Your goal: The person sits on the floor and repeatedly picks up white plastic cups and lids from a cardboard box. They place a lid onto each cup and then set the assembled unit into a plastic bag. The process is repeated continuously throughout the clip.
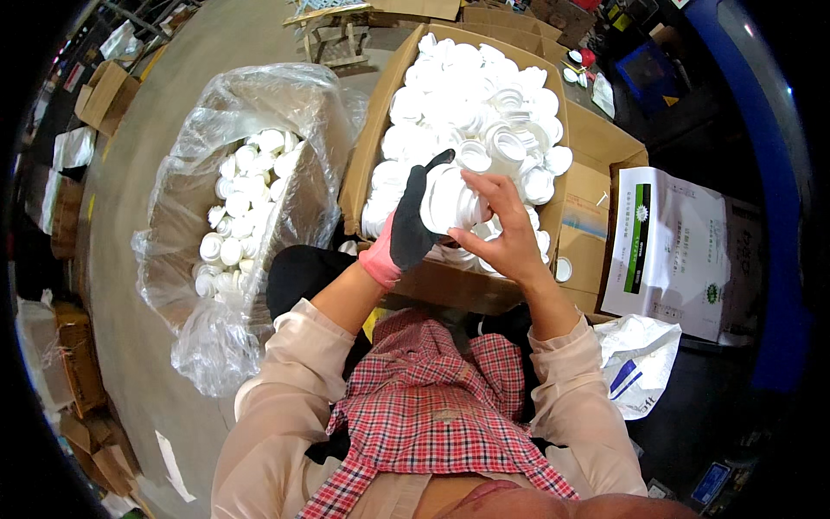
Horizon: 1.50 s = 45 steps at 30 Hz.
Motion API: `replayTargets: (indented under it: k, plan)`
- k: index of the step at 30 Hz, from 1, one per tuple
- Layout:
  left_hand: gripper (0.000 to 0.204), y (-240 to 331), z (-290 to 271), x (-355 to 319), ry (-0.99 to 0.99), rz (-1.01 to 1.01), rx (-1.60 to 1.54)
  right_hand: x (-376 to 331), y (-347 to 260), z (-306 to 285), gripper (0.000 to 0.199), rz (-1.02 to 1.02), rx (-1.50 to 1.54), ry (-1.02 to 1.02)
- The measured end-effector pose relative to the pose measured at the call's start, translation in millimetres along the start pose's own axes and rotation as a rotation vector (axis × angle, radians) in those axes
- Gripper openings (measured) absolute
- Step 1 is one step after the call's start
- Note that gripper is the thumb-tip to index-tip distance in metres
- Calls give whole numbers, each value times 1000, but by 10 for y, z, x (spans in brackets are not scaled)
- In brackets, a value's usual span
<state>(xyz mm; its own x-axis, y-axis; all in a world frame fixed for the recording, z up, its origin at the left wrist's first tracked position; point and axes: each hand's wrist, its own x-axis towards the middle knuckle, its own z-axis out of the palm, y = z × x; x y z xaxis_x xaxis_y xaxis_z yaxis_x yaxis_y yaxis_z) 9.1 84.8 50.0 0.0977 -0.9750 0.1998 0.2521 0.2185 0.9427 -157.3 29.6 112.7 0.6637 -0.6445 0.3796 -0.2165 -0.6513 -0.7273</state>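
Observation:
My left hand (411,223), in a black glove with a pink cuff, grips a white plastic lid (448,201) from the left. My bare right hand (503,227) holds the same lid from the right, fingers curled over its top. Both hands are raised over the near edge of an open cardboard box (373,130) heaped with several white lids (484,95). To my left stands a box lined with a clear plastic bag (207,112), holding several white capped pieces (238,208).
A white printed carton (670,251) stands at my right, with a white plastic bag (640,359) below it. Cardboard boxes (104,91) and a wooden pallet (333,35) lie on the grey floor beyond. A red checked apron covers my lap.

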Motion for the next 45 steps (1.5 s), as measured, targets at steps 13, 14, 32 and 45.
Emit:
replayTargets:
  k: [13, 14, 32, 45]
  plan:
    - [88, 173, -39, -24, -15, 211, 386, 16, -22, 58, 68, -42, -32, -12]
    - [86, 194, -32, -36, -19, 149, 271, 21, -28, 66, 68, -46, -36, -12]
    - [57, 40, 250, -70, 6, -323, 128, 94, 530, 269, 74, 517, 274, 483]
    - [53, 151, -95, 17, -5, -402, -845, 88, 426, -51, 53, 339, 930, 8]
